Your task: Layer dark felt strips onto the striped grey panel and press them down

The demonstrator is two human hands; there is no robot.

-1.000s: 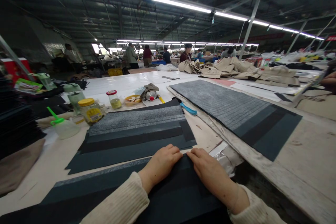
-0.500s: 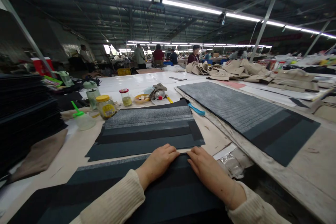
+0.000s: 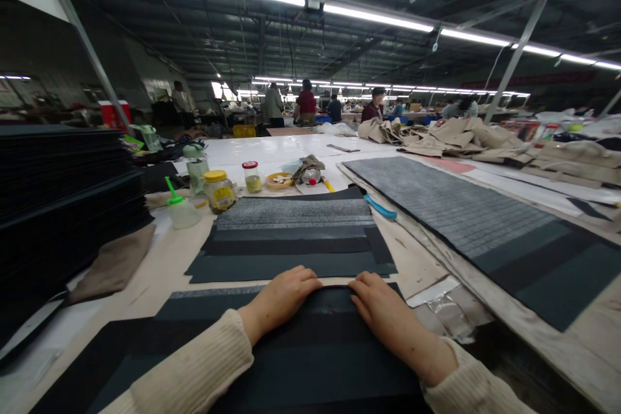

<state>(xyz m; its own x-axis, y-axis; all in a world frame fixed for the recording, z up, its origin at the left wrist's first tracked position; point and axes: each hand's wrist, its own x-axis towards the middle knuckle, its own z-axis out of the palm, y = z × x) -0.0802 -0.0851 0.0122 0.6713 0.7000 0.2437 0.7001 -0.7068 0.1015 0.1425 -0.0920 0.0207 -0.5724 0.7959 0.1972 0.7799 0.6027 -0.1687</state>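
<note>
A dark blue-green fabric panel (image 3: 330, 362) with black bands lies in front of me. My left hand (image 3: 281, 297) grips its far edge, fingers together and curled over it. A short way to the right, my right hand (image 3: 381, 304) holds the same edge, thumb on the near side. The folded edge shows in the gap between the two hands. Just beyond them lies a stack of similar panels (image 3: 291, 265) with a grey speckled strip. Another dark piece extends left under my left forearm.
Tall black stacks (image 3: 63, 207) stand at left. Behind the panels are a green-tipped squeeze bottle (image 3: 183, 210), a yellow-lidded jar (image 3: 220, 193), a red-lidded jar (image 3: 251, 178) and a blue-handled tool (image 3: 381, 207). A long grey panel (image 3: 466, 213) lies right, past a table gap.
My hands have slid slightly apart along the edge, showing more of it between them. The view has turned a little left, so the surroundings appear farther right.
</note>
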